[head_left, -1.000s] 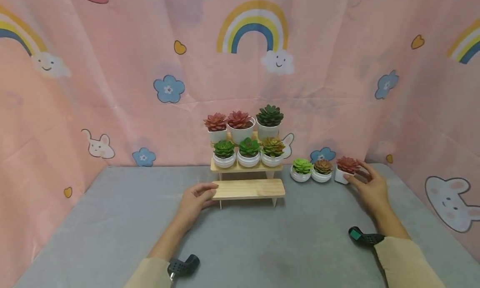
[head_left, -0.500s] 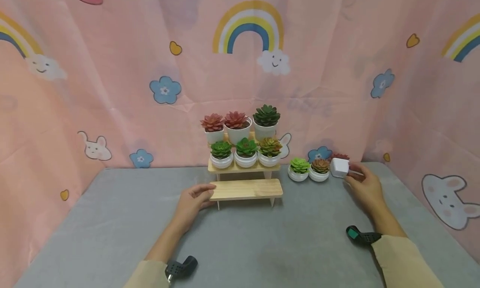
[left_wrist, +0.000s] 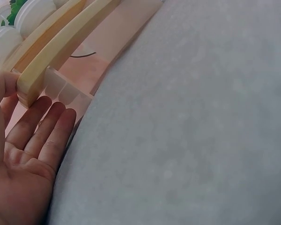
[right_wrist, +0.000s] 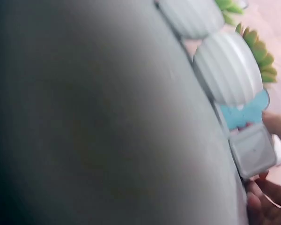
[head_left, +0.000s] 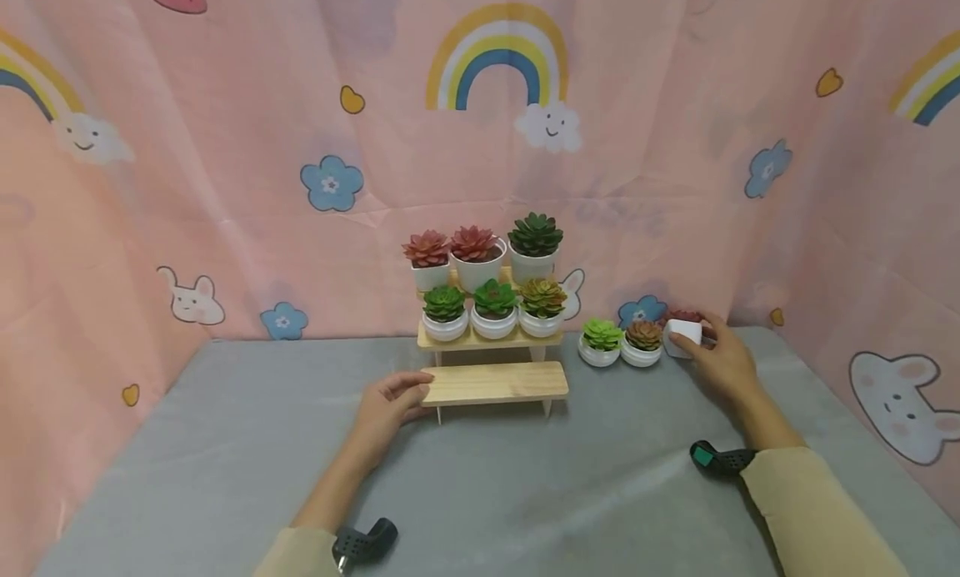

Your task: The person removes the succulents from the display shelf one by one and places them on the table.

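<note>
While the left hand (head_left: 384, 403) pinches a smooth wooden shelf (head_left: 498, 381), the right hand (head_left: 726, 362) grips a pot (right_wrist: 253, 150).
Square and white, it tilts, base showing.

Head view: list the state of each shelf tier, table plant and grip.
Top wooden tier: bearing three upright potted succulents
Middle wooden tier: bearing three upright potted succulents
Bottom wooden tier: standing, no pots on it
Lime-green succulent: upright, potted
Brown succulent: upright, potted
Square white pot with red succulent: tipped, base showing
Left grip: holding the bottom wooden tier's left end
Right grip: holding the square white pot
</note>
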`<state>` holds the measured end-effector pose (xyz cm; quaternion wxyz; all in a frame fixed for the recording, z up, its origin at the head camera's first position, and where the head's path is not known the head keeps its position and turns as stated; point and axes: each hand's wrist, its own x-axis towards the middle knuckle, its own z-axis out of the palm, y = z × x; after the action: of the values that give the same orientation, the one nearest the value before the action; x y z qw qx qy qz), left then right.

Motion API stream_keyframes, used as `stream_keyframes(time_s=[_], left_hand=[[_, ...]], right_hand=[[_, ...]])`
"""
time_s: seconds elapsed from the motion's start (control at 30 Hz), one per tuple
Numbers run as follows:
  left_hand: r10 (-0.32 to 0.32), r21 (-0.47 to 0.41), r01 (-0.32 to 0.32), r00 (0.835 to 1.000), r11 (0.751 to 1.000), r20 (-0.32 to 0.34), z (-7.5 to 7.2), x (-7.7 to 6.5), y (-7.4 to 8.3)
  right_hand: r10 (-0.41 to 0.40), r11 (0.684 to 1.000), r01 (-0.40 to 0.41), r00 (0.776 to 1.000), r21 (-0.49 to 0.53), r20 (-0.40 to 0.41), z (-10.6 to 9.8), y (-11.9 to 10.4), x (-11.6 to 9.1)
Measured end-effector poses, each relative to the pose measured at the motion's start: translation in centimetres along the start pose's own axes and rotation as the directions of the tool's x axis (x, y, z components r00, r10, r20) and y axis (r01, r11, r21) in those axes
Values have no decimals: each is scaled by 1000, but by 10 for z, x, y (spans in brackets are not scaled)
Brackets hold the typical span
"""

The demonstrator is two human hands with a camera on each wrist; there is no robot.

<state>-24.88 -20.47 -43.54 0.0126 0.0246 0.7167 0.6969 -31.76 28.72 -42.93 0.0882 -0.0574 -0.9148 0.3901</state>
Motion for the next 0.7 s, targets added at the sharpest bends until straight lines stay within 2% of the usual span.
stream_keyframes(time_s=[0.13,0.37,0.47,0.7], left_hand=[[1,-14,-2,1000,1000,-13,0,0,-1],[-2,-34,2,1000,999,-19,3,0,2],[-5,-35,4,1000,999,-30,3,-1,3],[0,-16,-1,1000,1000,-25,2,-1,2]], right_hand=[[-8,1000,7,998,20,58,-9,-2,4],[-89,995,91,995,45,-34,-14,-2,7],[-123,991,125,992,55,-30,-11,0,7],[-158,977,168,984,128,-84,2,14,-14]])
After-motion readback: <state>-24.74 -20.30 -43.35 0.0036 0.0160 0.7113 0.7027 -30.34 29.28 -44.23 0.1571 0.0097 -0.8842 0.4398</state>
